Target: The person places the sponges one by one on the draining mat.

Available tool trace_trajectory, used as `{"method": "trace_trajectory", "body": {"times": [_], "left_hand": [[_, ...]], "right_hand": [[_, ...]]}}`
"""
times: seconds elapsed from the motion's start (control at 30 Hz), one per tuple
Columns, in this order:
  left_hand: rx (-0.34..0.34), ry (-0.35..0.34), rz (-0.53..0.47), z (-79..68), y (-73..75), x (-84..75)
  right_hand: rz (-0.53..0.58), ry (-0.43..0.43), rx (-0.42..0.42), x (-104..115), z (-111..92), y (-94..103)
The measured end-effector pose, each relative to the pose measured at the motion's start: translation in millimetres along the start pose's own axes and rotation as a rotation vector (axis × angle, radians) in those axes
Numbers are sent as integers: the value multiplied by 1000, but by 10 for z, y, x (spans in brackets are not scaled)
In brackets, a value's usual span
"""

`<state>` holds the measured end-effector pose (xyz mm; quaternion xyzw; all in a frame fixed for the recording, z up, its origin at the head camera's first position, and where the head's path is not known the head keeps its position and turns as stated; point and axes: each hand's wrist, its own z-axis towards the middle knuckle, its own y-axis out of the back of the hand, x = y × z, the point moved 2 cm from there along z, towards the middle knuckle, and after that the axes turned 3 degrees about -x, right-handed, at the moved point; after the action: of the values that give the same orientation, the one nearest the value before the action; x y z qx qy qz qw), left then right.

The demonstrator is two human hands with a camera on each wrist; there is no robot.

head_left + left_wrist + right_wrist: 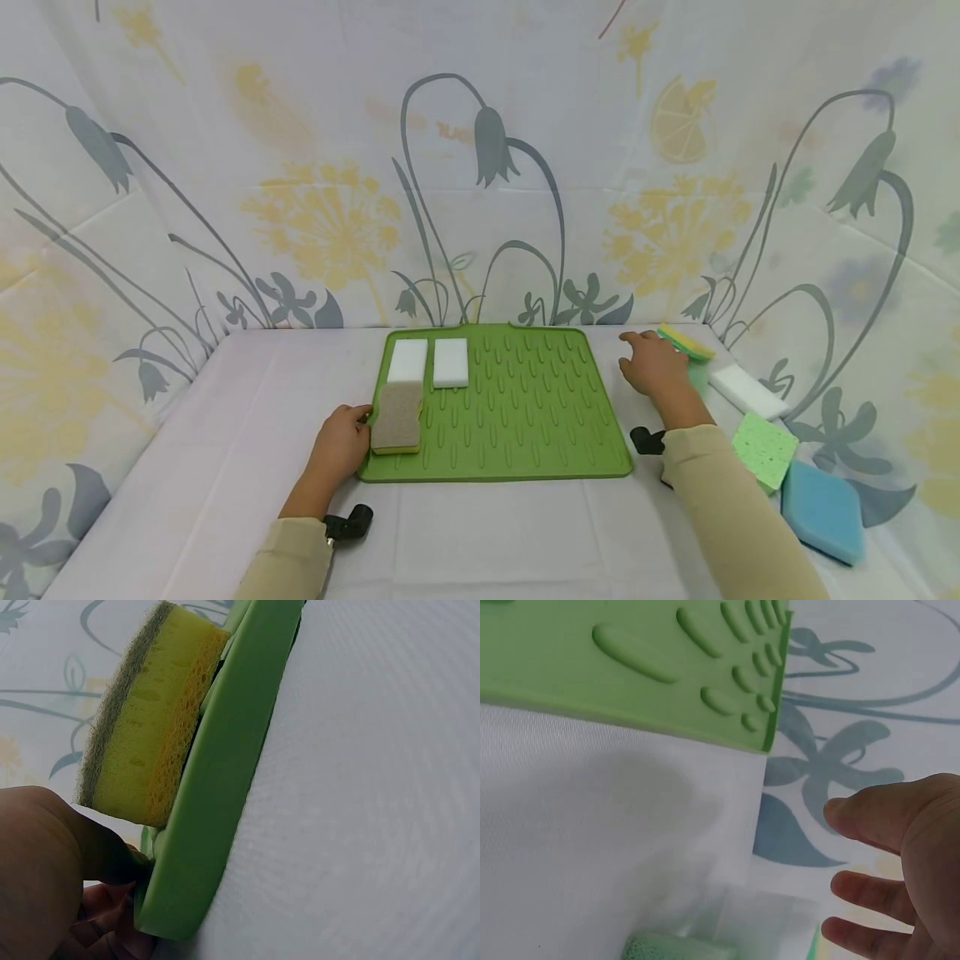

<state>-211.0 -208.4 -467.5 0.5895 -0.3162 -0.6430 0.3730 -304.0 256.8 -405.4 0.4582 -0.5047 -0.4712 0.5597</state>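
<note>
My left hand (341,442) pinches the left rim of a green ridged silicone mat (525,454), thumb over the rim and fingers on its outer side. Right by the thumb, a yellow sponge (142,735) with a grey scouring layer lies on the mat, grey side up. Two white sponges, one at the back left corner (407,358) and one beside it (451,363), also lie on the mat. My right hand (654,365) is off the mat's right side with fingers extended and nothing held. It is nearest a yellow-and-green sponge (686,342) and a pale green sponge (697,377).
Along the table's right side lie a white sponge (748,392), a speckled light green sponge (765,450) and a blue sponge (822,510). A flower-printed cloth (517,250) rises behind the white tabletop (487,542).
</note>
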Motion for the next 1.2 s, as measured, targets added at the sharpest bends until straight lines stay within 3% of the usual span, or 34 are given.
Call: {"method": "trace_trajectory", "body": {"times": [0.5,1.2], "left_hand": [[-7,13,-4,-6,10,2],[-20,18,-12,-11,7,6]], "right_hand": [[25,-3,8,-100,21,55],[63,30,8,-281,108,-55]]}}
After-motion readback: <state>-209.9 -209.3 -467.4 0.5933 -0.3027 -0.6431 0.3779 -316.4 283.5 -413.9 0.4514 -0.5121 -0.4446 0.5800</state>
